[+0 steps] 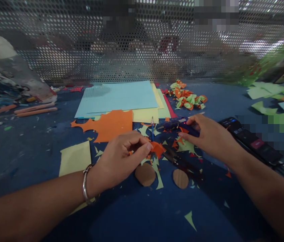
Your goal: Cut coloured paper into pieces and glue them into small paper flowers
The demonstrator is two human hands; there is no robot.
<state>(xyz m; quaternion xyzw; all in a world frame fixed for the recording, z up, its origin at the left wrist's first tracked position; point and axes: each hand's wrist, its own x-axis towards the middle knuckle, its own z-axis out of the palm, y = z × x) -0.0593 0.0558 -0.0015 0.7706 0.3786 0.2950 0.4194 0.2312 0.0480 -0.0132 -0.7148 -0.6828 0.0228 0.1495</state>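
My left hand (124,156), with a metal bangle at the wrist, pinches a small orange paper piece (157,148) between thumb and fingers above the blue table. My right hand (207,134) reaches over a dark blue glue gun (175,124) lying on the table, fingers curled on its body. A blue pen (152,129) lies just beyond the orange piece. Black scissors (174,158) rest between my hands. Two brown cardboard ovals (145,174) lie close to me amid yellow and orange paper scraps.
Light blue and yellow paper sheets (119,97) and a cut orange sheet (109,125) lie ahead. A heap of folded orange and green paper shapes (188,97) sits at the back. A black power strip (252,143) is on the right. Perforated metal mesh (142,50) closes the far side.
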